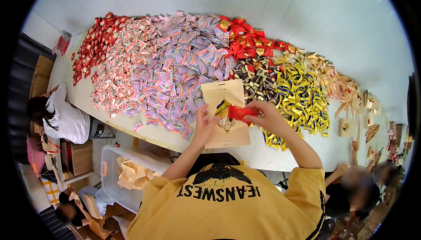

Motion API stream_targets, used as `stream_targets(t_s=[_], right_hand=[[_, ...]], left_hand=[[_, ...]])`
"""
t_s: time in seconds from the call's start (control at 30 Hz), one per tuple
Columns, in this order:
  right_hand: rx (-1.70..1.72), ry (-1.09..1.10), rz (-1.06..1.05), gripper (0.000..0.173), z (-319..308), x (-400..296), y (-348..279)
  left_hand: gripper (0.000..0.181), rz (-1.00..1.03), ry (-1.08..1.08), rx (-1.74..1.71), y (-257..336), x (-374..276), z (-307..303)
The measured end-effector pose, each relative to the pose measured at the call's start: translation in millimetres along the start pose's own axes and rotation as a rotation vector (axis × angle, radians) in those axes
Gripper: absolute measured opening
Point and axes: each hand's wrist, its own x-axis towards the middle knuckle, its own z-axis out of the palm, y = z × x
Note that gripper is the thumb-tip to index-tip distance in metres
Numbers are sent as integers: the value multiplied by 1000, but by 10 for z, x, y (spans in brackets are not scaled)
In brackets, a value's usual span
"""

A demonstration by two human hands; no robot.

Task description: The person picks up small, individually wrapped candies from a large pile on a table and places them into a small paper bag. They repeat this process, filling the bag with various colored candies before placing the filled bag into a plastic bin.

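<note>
My left hand (206, 123) grips the left side of a cream cardboard gift box (227, 138) with slotted end flaps, its thumb by the opening. Inside the opening sit a yellow-and-blue wrapped sweet (222, 107) and a round pale packet (225, 122). A red wrapped packet (241, 113) is pinched in my right hand (263, 116), over the right edge of the opening. Just beyond the box lie dark, gold-ended wrapped sticks (260, 80). Yellow-and-blue wrapped sweets (301, 92) are heaped to the right of my right hand.
Purple sachets (177, 75), red-and-white packets (118, 65) and red-and-gold packets (246, 39) cover much of the white table (279, 159). A clear plastic tub (110, 174) of folded boxes (136, 174) stands behind my left arm. Other people (67, 118) are on both sides.
</note>
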Motion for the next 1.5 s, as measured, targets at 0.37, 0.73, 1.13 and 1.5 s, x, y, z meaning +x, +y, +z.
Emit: stream_targets(t_s=[0.37, 0.73, 1.13, 1.5], right_hand=[[-499, 121, -195, 14, 1514, 778, -348], [-632, 75, -372, 39, 2461, 1931, -1137], [-698, 611, -214, 31, 1916, 3103, 27], [-366, 519, -257, 39, 2019, 3013, -825]], left_hand=[[67, 28, -60, 78, 121, -41, -918], [64, 135, 65, -56, 436, 110, -2430], [62, 150, 309, -54, 727, 176, -3457], [61, 151, 237, -130, 911, 412, -3519]])
